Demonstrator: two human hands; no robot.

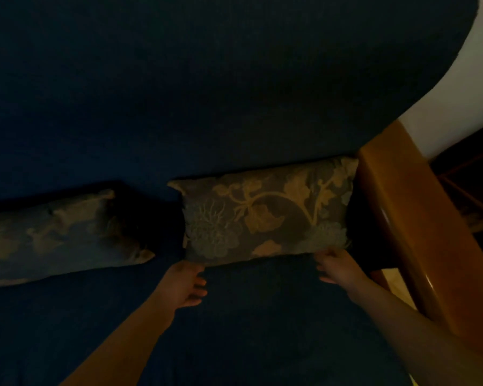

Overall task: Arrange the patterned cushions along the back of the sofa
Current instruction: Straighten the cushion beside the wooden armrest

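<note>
A floral patterned cushion (265,213) leans against the dark blue sofa back (207,93), at the right end beside the wooden armrest (418,218). My left hand (187,282) touches its lower left corner with the fingers loosely curled. Along its lower right edge lies my right hand (335,264), fingers apart. Neither hand clearly grips the fabric. A second patterned cushion (59,235) lies to the left against the sofa back, in deep shadow, with a gap between the two.
The dark blue seat (234,330) spreads below the cushions. The wooden armrest closes off the right side, with a pale wall (457,93) and dark wooden furniture (469,176) beyond it. The scene is dim.
</note>
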